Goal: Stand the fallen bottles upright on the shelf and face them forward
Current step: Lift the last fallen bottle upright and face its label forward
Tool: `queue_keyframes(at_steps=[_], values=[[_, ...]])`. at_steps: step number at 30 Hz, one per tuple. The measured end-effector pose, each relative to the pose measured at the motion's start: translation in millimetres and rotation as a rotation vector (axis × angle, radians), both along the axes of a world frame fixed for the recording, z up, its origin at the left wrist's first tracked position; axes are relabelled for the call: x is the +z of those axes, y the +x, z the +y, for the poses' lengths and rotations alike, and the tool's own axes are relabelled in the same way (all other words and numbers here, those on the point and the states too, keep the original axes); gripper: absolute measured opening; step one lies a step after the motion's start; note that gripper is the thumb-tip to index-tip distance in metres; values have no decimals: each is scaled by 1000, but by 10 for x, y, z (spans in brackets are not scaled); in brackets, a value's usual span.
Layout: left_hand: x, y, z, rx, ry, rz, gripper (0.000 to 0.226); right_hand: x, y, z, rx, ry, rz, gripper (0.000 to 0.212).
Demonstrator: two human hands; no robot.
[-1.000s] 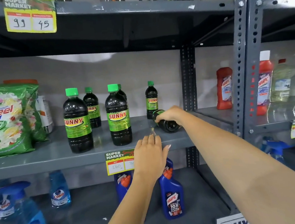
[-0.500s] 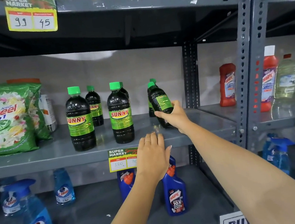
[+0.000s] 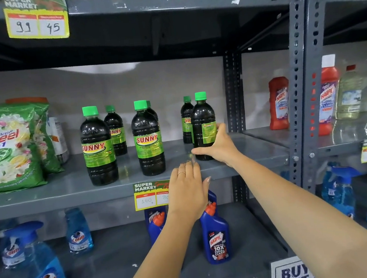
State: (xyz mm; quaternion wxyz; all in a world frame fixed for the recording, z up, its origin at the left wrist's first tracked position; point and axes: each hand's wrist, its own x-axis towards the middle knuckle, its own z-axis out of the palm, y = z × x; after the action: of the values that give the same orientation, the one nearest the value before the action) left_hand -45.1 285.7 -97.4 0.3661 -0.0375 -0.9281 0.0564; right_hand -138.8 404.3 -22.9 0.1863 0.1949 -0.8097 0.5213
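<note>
1. Six glossy dark plastic bottles with green screw caps, all upright on grey painted metal shelf [image 3: 50,195].
2. Bare shelf room between middle front bottle [image 3: 148,139] and rightmost dark green-capped bottle [image 3: 202,126], near front edge.
3. Rightmost bottle: label turned sideways, right hand [image 3: 219,145] fingers wrapped around its lower body.
4. Left hand [image 3: 188,189] flat, released, on shelf lip.

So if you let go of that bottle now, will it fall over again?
Probably not: the bottle stands upright on the shelf. It looks full of dark liquid, so likely heavy and steady. Still, it's tall and narrow, so a sideways bump from the right hand could tip it.
</note>
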Motion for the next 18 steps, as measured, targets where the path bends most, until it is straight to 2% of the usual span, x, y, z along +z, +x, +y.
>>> queue_keyframes(at_steps=[3, 5, 6, 9, 11, 15, 18], values=[[2, -1, -5, -9, -4, -9, 61, -7, -34, 17, 43, -32, -50, 97], [9, 4, -13, -13, -3, -6, 60, 9, -56, 57, 122, -154, -146, 105], [10, 8, -15, -15, -2, -4, 60, 18, -63, 76, 157, -224, -196, 103], [17, 19, -12, -21, 2, -10, 58, 30, -88, 118, 241, -307, -248, 57], [23, 27, -11, -14, 3, -9, 57, 18, -77, 112, 246, -283, -231, 42], [25, 23, -10, -16, 10, -13, 53, -6, -39, 68, 153, -270, -170, 67], [26, 27, -7, -20, 20, -12, 50, 1, -18, 51, 155, -245, -158, 71]])
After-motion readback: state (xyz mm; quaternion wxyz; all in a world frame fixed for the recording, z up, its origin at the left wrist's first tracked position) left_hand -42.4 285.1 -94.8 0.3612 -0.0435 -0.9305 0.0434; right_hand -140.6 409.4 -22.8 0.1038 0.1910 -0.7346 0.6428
